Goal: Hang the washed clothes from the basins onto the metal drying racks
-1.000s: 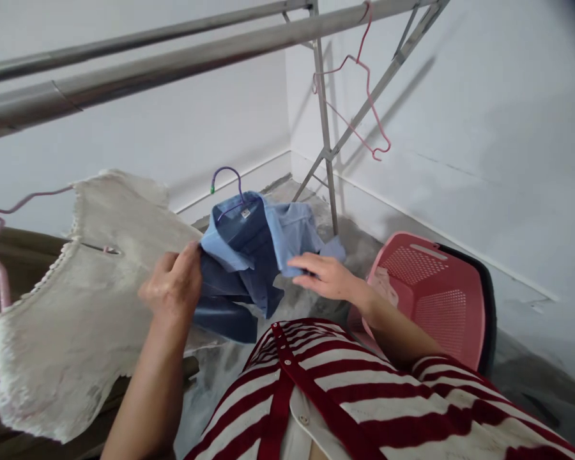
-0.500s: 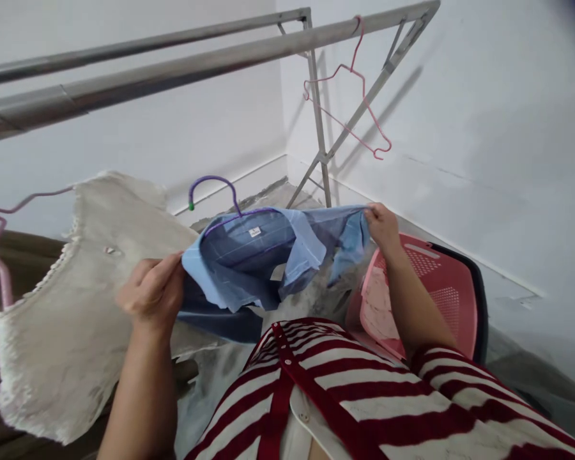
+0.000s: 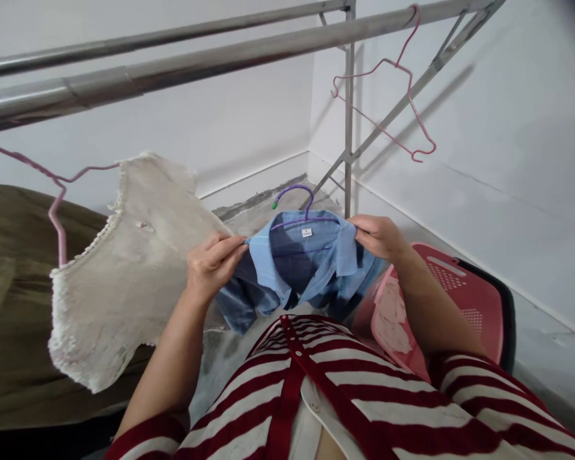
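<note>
A blue collared shirt (image 3: 263, 265) hangs between my two hands, with a purple hanger (image 3: 310, 203) inside its neck and the hook standing up above the collar. My left hand (image 3: 215, 263) pinches the shirt's shoulder on the left, beside the collar. On the other side my right hand (image 3: 376, 236) grips the opposite shoulder, its fingers closed on the cloth. A small white label shows inside the collar. Just left of my left hand is a cream garment (image 3: 138, 255) with a fringed edge, on a pink hanger (image 3: 57, 191).
A metal clothes rack (image 3: 230, 54) runs across the top, with a bare pink hanger (image 3: 407, 83) on its front bar at the right. A pink laundry basket (image 3: 479, 287) stands on the floor by the right wall. Olive cloth (image 3: 9, 306) hangs at far left.
My right hand has come inward from the stretched-out shirt to the shoulder near the collar. The shirt and hanger now sit squarer between my hands. The view has shifted left.
</note>
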Available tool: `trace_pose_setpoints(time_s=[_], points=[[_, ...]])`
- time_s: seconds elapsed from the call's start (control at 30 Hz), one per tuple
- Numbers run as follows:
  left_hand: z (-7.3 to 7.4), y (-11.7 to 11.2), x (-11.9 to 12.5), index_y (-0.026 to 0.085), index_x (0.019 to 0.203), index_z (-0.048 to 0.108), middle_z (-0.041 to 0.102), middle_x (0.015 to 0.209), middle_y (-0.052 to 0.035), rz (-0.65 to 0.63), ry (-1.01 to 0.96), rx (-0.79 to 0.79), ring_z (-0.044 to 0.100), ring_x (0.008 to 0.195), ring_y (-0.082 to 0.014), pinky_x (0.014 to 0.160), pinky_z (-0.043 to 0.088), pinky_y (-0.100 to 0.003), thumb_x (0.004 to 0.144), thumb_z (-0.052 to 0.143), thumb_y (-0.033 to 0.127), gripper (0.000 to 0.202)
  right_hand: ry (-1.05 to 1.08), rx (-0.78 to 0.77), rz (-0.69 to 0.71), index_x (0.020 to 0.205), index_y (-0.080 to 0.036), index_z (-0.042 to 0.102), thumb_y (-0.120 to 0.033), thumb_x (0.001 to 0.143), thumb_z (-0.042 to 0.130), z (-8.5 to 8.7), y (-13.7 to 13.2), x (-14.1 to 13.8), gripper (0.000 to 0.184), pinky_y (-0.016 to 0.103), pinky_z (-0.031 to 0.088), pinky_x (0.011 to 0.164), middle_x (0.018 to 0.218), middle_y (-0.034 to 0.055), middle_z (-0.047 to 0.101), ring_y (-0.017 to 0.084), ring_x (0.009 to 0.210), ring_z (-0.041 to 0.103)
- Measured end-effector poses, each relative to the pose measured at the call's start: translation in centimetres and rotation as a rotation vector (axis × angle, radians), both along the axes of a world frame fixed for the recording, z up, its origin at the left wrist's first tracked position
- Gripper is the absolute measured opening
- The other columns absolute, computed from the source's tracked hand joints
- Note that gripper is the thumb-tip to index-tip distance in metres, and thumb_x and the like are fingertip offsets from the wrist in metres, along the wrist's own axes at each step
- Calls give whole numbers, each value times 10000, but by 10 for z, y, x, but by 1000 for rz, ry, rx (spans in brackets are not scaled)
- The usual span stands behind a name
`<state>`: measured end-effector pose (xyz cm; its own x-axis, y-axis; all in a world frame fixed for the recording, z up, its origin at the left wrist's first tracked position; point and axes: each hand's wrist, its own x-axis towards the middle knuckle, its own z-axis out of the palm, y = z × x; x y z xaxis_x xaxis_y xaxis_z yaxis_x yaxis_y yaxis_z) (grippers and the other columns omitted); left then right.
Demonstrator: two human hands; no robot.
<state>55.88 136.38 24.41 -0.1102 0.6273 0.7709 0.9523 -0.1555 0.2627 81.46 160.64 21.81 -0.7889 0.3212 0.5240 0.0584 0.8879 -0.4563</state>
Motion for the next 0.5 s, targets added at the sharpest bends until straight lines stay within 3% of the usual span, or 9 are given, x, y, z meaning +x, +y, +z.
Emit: trace_pose_setpoints(time_s=[0.13, 0.23, 0.33, 0.5], points=[[12, 9, 12, 220, 1063, 665, 666, 1071, -78, -74, -143, -104, 610, 1027, -216, 898, 485, -354, 803, 634, 406, 321, 18, -55, -26, 871, -248, 697, -219, 805, 461, 0, -1, -3, 246, 279, 503, 686, 821, 11, 717, 176, 765, 661], [16, 31, 20, 188, 1020, 681, 697, 960, -65, -3, -167, -230, 641, 891, -202, 813, 497, -319, 806, 611, 462, 354, 29, -63, -19, 855, -240, 697, -222, 795, 470, 2, -3, -11, 235, 279, 505, 707, 818, 8, 715, 174, 778, 658], [20, 52, 22, 169, 932, 700, 694, 815, -39, 8, -183, -242, 637, 769, -173, 714, 481, -274, 845, 554, 462, 339, 41, -72, -8, 825, -222, 693, -219, 791, 474, 7, -1, -13, 222, 275, 504, 708, 798, 7, 702, 163, 760, 651], [26, 56, -6, 178, 1017, 673, 693, 943, -48, -16, -139, -258, 615, 914, -210, 846, 463, -325, 691, 700, 524, 477, 236, -12, -200, 803, -208, 698, -174, 790, 488, 26, 13, 7, 213, 246, 480, 690, 771, 8, 676, 118, 715, 615]])
